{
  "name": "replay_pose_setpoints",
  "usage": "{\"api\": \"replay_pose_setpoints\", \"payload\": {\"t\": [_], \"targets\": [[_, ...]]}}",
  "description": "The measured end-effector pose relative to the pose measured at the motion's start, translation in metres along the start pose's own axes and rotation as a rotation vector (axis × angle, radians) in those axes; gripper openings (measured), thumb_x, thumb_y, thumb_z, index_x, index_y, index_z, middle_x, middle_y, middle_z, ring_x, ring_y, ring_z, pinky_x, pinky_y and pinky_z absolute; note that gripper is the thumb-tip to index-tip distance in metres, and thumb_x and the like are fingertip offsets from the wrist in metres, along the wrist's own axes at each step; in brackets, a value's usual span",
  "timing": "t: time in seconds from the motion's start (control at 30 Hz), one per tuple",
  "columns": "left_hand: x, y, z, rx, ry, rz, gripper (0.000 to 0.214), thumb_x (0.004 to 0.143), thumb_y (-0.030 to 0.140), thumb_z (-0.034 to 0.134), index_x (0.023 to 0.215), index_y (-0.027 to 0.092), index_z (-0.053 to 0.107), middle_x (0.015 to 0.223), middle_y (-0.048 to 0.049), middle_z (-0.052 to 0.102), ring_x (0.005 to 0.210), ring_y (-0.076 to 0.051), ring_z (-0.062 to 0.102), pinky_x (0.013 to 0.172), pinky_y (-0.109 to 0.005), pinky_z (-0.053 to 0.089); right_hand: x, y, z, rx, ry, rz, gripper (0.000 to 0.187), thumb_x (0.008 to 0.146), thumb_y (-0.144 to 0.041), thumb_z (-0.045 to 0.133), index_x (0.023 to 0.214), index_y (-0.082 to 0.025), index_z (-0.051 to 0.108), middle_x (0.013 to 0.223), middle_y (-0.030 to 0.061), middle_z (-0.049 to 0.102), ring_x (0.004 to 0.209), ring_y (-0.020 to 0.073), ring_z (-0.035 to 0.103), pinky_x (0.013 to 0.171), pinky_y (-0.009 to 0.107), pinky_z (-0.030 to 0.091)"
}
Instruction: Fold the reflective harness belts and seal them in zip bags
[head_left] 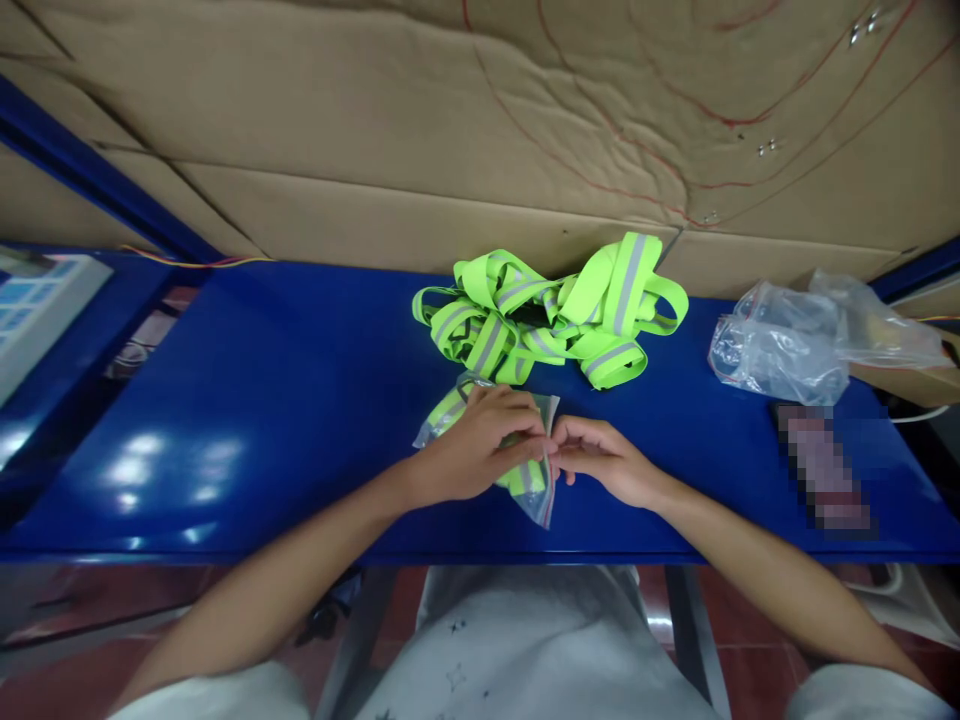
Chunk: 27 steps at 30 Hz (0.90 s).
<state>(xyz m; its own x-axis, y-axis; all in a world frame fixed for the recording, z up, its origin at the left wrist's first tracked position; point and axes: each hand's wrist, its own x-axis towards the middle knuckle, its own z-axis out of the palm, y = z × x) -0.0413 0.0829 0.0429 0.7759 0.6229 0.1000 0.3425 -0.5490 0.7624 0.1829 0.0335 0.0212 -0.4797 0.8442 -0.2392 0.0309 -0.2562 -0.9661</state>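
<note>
We have both hands on a clear zip bag (pixel 541 508), which lies at the near part of the blue counter (pixel 300 400), right in front of our body. Inside it shows a folded neon-yellow reflective strap (pixel 521 482), its grey stripe visible through the plastic. Our left hand (pixel 499 440) lies across the top of the bag, thumb and fingers gripping the plastic close to the red-lined edge. Our right hand (pixel 598 458) pinches that same edge between thumb and fingers, meeting the left at its middle.

The step in hand looks like working the edge; whether its two sides are parted or pressed together there, we cannot tell. To do it well, we should let the left palm rest lightly, so the strap lies flat and does not bulge toward the mouth. A fingertip pinch on the right suits such thin film; a hard tug could crease the edge or skew it. We should also mind that no webbing sits across the red line. The loose pile of reflective straps (pixel 487 345) lies just beyond the bag, so our knuckles need a little care there.
</note>
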Motion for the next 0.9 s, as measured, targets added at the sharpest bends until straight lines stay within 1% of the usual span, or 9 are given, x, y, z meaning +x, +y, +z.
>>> {"api": "replay_pose_setpoints", "payload": {"t": [0.07, 0.17, 0.27, 0.33, 0.43, 0.57, 0.7, 0.83, 0.9], "targets": [[0.000, 0.000, 0.001, -0.029, 0.020, -0.015, 0.033, 0.106, 0.039, 0.053, 0.083, 0.018, 0.065, 0.087, 0.0004, 0.061, 0.090, -0.017, 0.053, 0.087, -0.034, 0.031, 0.002, 0.000, -0.001, 0.002, 0.018, -0.013, 0.028, 0.093, -0.042, 0.072, 0.085, -0.016, 0.063, 0.076, 0.0010, 0.068, 0.065, 0.0105, 0.062, 0.059, 0.022, 0.050], [0.000, 0.000, 0.004, 0.104, 0.071, -0.012, 0.035, 0.104, 0.041, 0.056, 0.080, 0.018, 0.066, 0.087, 0.0000, 0.062, 0.090, -0.018, 0.053, 0.088, -0.036, 0.030, 0.004, 0.000, -0.002, 0.006, -0.004, -0.024, 0.032, 0.092, -0.046, 0.073, 0.086, -0.016, 0.063, 0.078, 0.0017, 0.069, 0.065, 0.0106, 0.063, 0.060, 0.023, 0.054], [-0.001, -0.001, 0.010, 0.195, 0.063, 0.016, 0.031, 0.094, 0.049, 0.070, 0.081, 0.021, 0.070, 0.089, 0.0003, 0.063, 0.093, -0.019, 0.054, 0.090, -0.038, 0.028, 0.007, 0.001, -0.002, 0.027, -0.020, 0.029, 0.035, 0.091, -0.050, 0.073, 0.088, -0.015, 0.064, 0.078, 0.0019, 0.069, 0.065, 0.0113, 0.065, 0.060, 0.024, 0.056], [-0.001, -0.003, 0.013, 0.222, 0.060, 0.022, 0.028, 0.088, 0.050, 0.078, 0.083, 0.023, 0.072, 0.091, 0.0008, 0.065, 0.096, -0.021, 0.055, 0.092, -0.039, 0.028, 0.008, 0.002, -0.003, 0.039, 0.000, 0.063, 0.037, 0.092, -0.052, 0.071, 0.089, -0.015, 0.065, 0.077, 0.0018, 0.068, 0.063, 0.0110, 0.065, 0.058, 0.024, 0.056], [-0.002, -0.006, 0.015, 0.259, 0.053, 0.020, 0.023, 0.090, 0.046, 0.077, 0.086, 0.023, 0.073, 0.093, 0.0007, 0.066, 0.099, -0.021, 0.055, 0.092, -0.039, 0.027, 0.009, 0.004, -0.006, 0.019, 0.017, 0.058, 0.038, 0.093, -0.052, 0.070, 0.090, -0.015, 0.065, 0.079, 0.0026, 0.069, 0.063, 0.0103, 0.064, 0.058, 0.023, 0.056], [-0.002, -0.006, 0.011, 0.245, -0.016, 0.021, 0.019, 0.095, 0.042, 0.071, 0.090, 0.023, 0.073, 0.095, 0.0001, 0.065, 0.098, -0.021, 0.053, 0.090, -0.040, 0.027, 0.007, 0.006, -0.006, -0.030, 0.015, 0.051, 0.041, 0.091, -0.055, 0.071, 0.089, -0.015, 0.063, 0.079, 0.0029, 0.069, 0.065, 0.0110, 0.063, 0.056, 0.022, 0.054], [-0.001, -0.001, 0.008, 0.236, -0.048, -0.007, 0.013, 0.097, 0.030, 0.067, 0.089, 0.021, 0.070, 0.095, -0.0004, 0.064, 0.097, -0.021, 0.052, 0.089, -0.040, 0.027, 0.003, 0.004, -0.003, -0.274, 0.094, -0.036, 0.035, 0.091, -0.050, 0.072, 0.089, -0.017, 0.064, 0.076, 0.0000, 0.065, 0.067, 0.0101, 0.059, 0.053, 0.018, 0.046], [-0.001, 0.007, 0.009, 0.182, 0.009, -0.077, 0.013, 0.096, 0.025, 0.065, 0.084, 0.019, 0.065, 0.090, 0.0006, 0.062, 0.095, -0.021, 0.051, 0.089, -0.040, 0.026, -0.003, -0.005, -0.002, -0.536, 0.079, -0.155, 0.027, 0.101, -0.039, 0.058, 0.086, -0.017, 0.063, 0.069, -0.0037, 0.060, 0.060, 0.0063, 0.052, 0.056, 0.019, 0.038], [0.000, 0.009, 0.011, 0.140, 0.030, -0.104, 0.013, 0.095, 0.022, 0.063, 0.083, 0.019, 0.063, 0.088, 0.0009, 0.061, 0.095, -0.020, 0.050, 0.090, -0.040, 0.026, -0.005, -0.009, 0.000, -0.630, 0.104, -0.181, 0.025, 0.101, -0.034, 0.056, 0.083, -0.018, 0.059, 0.067, -0.0051, 0.057, 0.057, 0.0055, 0.048, 0.057, 0.020, 0.034]]}}
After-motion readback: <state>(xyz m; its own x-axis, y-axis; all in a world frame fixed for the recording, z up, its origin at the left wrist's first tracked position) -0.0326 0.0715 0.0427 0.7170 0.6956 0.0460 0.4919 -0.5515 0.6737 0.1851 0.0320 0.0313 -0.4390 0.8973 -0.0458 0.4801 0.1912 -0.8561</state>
